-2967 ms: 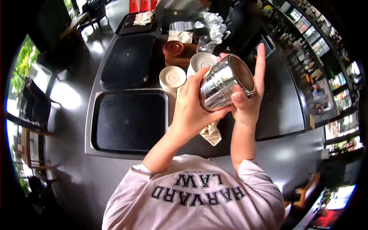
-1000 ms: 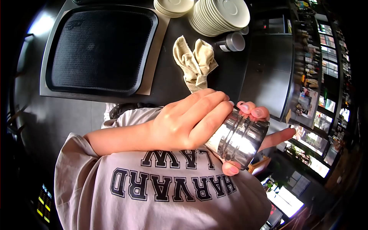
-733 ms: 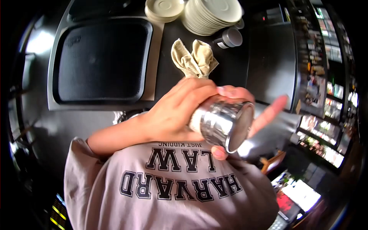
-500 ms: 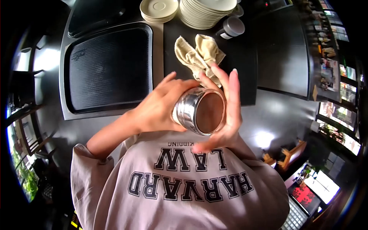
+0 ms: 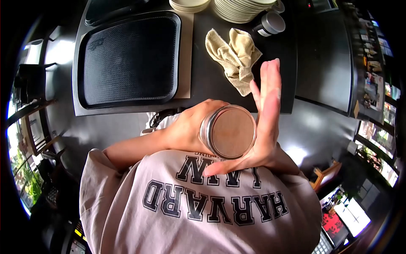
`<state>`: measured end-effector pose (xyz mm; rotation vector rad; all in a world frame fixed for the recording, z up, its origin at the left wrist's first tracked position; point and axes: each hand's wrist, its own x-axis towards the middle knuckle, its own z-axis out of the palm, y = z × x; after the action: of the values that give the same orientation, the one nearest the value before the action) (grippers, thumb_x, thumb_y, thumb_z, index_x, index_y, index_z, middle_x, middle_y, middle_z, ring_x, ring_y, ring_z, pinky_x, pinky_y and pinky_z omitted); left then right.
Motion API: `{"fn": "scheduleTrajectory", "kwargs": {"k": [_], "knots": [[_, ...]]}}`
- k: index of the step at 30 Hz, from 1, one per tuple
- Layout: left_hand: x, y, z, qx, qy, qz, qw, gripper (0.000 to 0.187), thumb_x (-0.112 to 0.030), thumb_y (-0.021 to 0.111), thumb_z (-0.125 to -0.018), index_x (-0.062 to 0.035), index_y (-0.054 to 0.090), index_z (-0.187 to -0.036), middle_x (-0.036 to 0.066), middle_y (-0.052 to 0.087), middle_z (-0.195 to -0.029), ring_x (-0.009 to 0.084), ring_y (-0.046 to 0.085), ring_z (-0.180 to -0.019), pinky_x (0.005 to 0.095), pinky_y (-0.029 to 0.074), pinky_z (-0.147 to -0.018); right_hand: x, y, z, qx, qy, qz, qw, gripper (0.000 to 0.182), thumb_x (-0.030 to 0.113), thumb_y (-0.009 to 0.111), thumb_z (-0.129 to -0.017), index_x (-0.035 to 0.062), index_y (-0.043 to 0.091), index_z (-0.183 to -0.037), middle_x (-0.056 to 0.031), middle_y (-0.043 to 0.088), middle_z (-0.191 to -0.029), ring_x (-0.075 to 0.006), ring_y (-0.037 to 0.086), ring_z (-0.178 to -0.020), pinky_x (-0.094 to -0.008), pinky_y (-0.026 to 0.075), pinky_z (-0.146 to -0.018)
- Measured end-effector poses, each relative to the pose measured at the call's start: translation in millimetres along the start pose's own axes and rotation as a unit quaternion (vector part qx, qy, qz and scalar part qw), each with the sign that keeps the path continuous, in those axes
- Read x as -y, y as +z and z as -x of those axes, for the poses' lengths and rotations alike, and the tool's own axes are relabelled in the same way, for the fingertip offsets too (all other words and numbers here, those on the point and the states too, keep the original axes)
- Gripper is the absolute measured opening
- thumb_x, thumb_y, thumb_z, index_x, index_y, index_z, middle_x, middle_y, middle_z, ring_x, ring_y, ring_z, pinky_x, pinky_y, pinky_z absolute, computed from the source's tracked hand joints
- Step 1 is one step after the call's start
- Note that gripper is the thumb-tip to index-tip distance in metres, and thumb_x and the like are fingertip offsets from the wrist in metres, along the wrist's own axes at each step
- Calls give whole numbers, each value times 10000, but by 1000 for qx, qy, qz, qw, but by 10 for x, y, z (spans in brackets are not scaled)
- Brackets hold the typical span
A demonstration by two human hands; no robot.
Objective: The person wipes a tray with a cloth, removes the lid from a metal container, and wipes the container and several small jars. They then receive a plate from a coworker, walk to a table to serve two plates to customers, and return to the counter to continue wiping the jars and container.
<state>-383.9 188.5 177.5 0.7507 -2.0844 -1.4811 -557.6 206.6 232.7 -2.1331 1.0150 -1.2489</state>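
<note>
My left hand (image 5: 192,127) wraps round a shiny metal canister (image 5: 204,131) from the left, in front of my chest. Its round brown end (image 5: 233,132), ringed by a clear-looking rim, faces up toward me. My right hand (image 5: 267,120) is open on the other side, fingers stretched out away from me and thumb spread over my shirt. The base of its palm lies right at the canister's rim. Beyond the fingertips, a crumpled beige cloth (image 5: 235,59) lies on the dark counter (image 5: 201,80).
A black tray (image 5: 129,61) takes up the counter's left part. Small saucers (image 5: 189,5) and a tall stack of plates (image 5: 241,12) stand at the back, beside a dark jar with a grey lid (image 5: 272,23). A laptop (image 5: 336,222) is at the lower right.
The canister has turned so its brown end faces me more fully. My right hand has straightened its fingers and shifted right. The counter sits slightly higher and further right in view.
</note>
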Motion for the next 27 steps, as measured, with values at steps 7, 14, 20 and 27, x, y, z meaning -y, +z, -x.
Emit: {"fn": "scheduleTrajectory", "kwargs": {"k": [7,14,20,27], "knots": [[124,119,68,-99,101,51,989,820,-269,858,-489,-30,477,-1175,133,558,-1135,282,570,-992,355,466,-832,55,-175,-109,48,17,-76,996,1555,711,743,-297,-67,-55,-1381,-427,38,-1365,-522,115,-1297,-576,162,-1023],[156,175,46,-130,180,30,975,565,-173,754,-632,6,509,-1109,168,548,-1099,330,558,-962,402,458,-800,219,24,-187,170,-14,76,982,638,542,685,-611,67,629,-1033,-175,551,-1111,-361,523,-1054,-444,419,-869],[162,163,218,-129,143,6,981,407,-100,693,-669,29,522,-1015,184,569,-1002,328,592,-883,391,494,-752,130,230,-52,81,-93,16,992,173,215,664,-649,103,653,-780,-61,587,-841,-253,579,-813,-315,502,-592],[158,224,162,-130,184,-36,974,345,-83,681,-661,38,544,-953,154,599,-932,301,626,-810,347,527,-670,159,225,53,76,-123,4,989,112,194,608,-688,93,619,-734,-80,580,-801,-261,573,-771,-340,503,-570]]}}
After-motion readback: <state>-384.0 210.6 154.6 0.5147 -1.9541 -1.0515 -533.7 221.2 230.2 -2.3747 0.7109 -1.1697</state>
